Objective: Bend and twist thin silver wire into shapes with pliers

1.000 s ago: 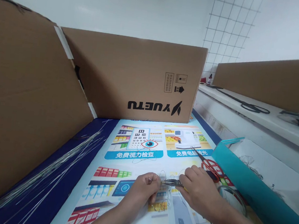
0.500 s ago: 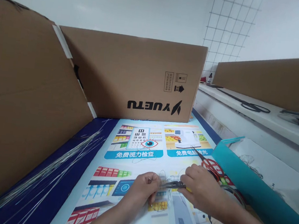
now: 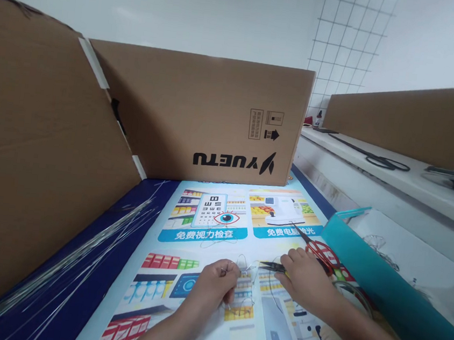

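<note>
My left hand (image 3: pixel 217 283) is closed in a pinch on a piece of thin wire (image 3: pixel 249 270), whose bent loops stick out to the right of the fingers. My right hand (image 3: pixel 306 281) is wrapped round the handles of a pair of pliers (image 3: pixel 272 266). The dark jaws point left, slightly apart, close to the wire's right end. Most of the handles are hidden by the palm. Red-handled scissors (image 3: pixel 319 250) lie just beyond my right hand, their blades pointing away to the left.
A teal tray (image 3: pixel 393 285) holding wire bits stands at right. A bundle of straight wires (image 3: pixel 92 253) lies at left. Cardboard panels (image 3: pixel 200 113) wall off the back and left. Black scissors (image 3: pixel 382 161) rest on the white ledge (image 3: pixel 430 199). A wire coil (image 3: pixel 354 294) sits beside my right forearm.
The pliers have drawn back to the right, away from my left fingers, and their jaws have parted. My left hand has shifted slightly left with the wire.
</note>
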Motion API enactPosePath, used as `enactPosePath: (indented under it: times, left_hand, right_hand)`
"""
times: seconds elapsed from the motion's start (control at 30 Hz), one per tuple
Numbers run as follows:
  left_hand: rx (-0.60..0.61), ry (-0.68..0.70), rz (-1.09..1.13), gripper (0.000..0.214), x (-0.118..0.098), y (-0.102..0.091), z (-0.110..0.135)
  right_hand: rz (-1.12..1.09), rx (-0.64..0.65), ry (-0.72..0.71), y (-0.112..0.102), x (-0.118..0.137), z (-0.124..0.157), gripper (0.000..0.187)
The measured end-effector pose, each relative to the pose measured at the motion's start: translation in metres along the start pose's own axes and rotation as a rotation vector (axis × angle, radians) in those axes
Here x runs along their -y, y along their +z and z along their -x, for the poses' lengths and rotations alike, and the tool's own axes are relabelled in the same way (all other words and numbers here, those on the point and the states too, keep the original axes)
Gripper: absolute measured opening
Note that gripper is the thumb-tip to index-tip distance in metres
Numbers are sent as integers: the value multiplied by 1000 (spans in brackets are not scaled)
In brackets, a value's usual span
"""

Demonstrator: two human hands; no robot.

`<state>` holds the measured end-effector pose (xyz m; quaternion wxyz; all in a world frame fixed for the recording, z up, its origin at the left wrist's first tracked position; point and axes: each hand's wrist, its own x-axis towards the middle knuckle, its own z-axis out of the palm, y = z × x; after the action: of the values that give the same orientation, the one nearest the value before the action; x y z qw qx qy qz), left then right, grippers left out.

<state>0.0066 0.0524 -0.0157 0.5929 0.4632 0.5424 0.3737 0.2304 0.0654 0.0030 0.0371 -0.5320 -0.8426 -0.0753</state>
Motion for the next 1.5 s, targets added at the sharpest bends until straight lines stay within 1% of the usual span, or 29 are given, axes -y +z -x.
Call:
enactPosePath:
  times: [0.17,0.3,0.4,0.53,0.6,0.77,0.83,0.9,0.97,1.03,1.13,1.23,1.37,1.5]
  left_hand:
    - [0,-14,9,21,1,1,1]
    - [1,-6,37,24,4,0,1]
    - [3,14,84,22,4,0,2]
    - [10,-3,113,25,-1,1,5]
    - [14,-20,126,25,-3,3,7]
    - [45,-23,192,25,-4,7,10]
    - [43,-16,201,26,-3,8,12]
    - [31,-22,193,27,-3,9,14]
    - [17,-31,187,28,-4,11,16]
    - [-4,-28,190,27,-4,14,18]
    - [-28,-9,206,26,-4,19,21]
    - [-32,-7,239,24,-5,22,25]
    - [-51,-1,270,22,-7,25,28]
    - [-47,-15,296,19,-6,26,28]
  right_hand:
    - [4,14,6,-2,1,2,22]
    - [-53,54,-35,-5,-2,3,23]
    - [-51,56,-44,-8,-2,4,24]
    - [-68,38,-69,-16,0,3,31]
    - [-127,18,-97,-21,3,3,33]
    - [-425,-48,-153,-30,18,6,20]
    - [-544,-48,-105,-30,26,8,13]
    - [-630,-13,-7,-29,31,7,10]
    - [-689,43,73,-27,34,6,12]
    - [-721,77,116,-24,36,4,14]
    - [-705,55,153,-18,40,1,13]
    - [-686,34,166,-11,45,0,7]
    - [-731,28,176,-4,47,-1,8]
    - [-763,37,192,-1,47,0,9]
